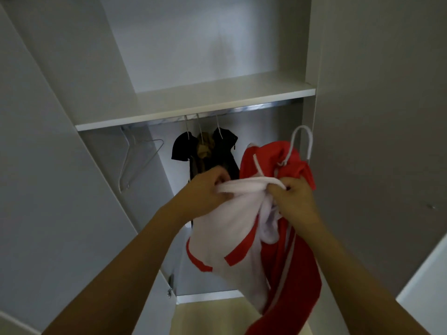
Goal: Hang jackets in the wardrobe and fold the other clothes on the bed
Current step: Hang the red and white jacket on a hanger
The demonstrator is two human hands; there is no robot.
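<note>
white wardrobe (pixel 362 93) fills the view, doors open on both sides, pale interior w/ a shelf (pixel 193 102) across the upper part & a metal rail (pixel 242 110) just under it. pale wood-look floor shows at the bottom, below the wardrobe base.

on the rail: an empty wire hanger (pixel 135 160) at the left, hanging by itself. near the middle, three hooks close together carrying dark jackets (pixel 225 151) w/ a brownish garment (pixel 204 146) between them.

red & white jacket (pixel 266 238) is held up in front of the open wardrobe, right of the dark ones, not on the rail. its white hanger (pixel 300 143) sticks out the top, hook free in the air, apart from the rail & close to the right inner wall. white drawstring loops over the red fabric near the top. body of the jacket hangs down towards the floor, white panel w/ red trim at front, red part w/ a pale stripe at right.

left hand (pixel 205 189) has fingers curled, pinching the white collar edge of the jacket. right hand (pixel 295 199) also curled tight, gripping the same white edge & bunched fabric. the two hands are near each other, white edge stretched between them. both forearms bare, reaching up from the bottom corners.
</note>
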